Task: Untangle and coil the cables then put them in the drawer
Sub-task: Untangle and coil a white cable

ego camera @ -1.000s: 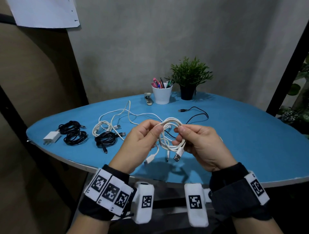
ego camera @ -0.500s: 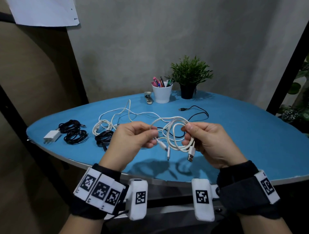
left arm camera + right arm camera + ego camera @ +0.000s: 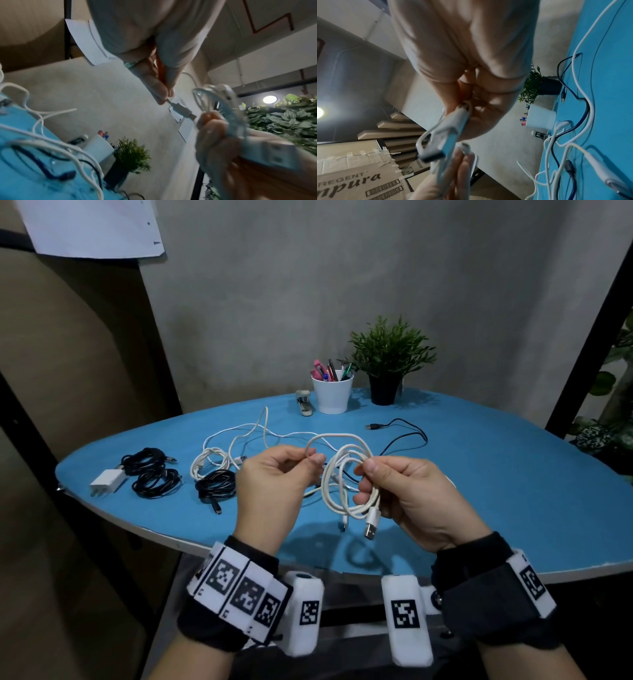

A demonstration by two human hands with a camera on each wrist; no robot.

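Both hands hold a white USB cable (image 3: 346, 474) above the front of the blue table (image 3: 513, 491). My right hand (image 3: 368, 474) grips its loose coil, with the USB plug (image 3: 371, 523) hanging below the fingers. My left hand (image 3: 310, 462) pinches the cable's free end, a small plug (image 3: 181, 111) sticking out past the fingertips. In the right wrist view the big plug (image 3: 447, 140) lies against the palm. More white cable (image 3: 239, 440) and a black cable (image 3: 404, 436) lie loose on the table behind the hands. No drawer shows.
Three coiled black cables (image 3: 150, 474) and a white charger (image 3: 106, 481) lie at the table's left. At the back stand a white pen cup (image 3: 331, 395), a stapler (image 3: 304, 405) and a potted plant (image 3: 387, 371). Black frame posts flank the table.
The hands have drawn apart, and the tight coil has opened into a wider loop between them. The left hand now pinches the cable's end higher up.
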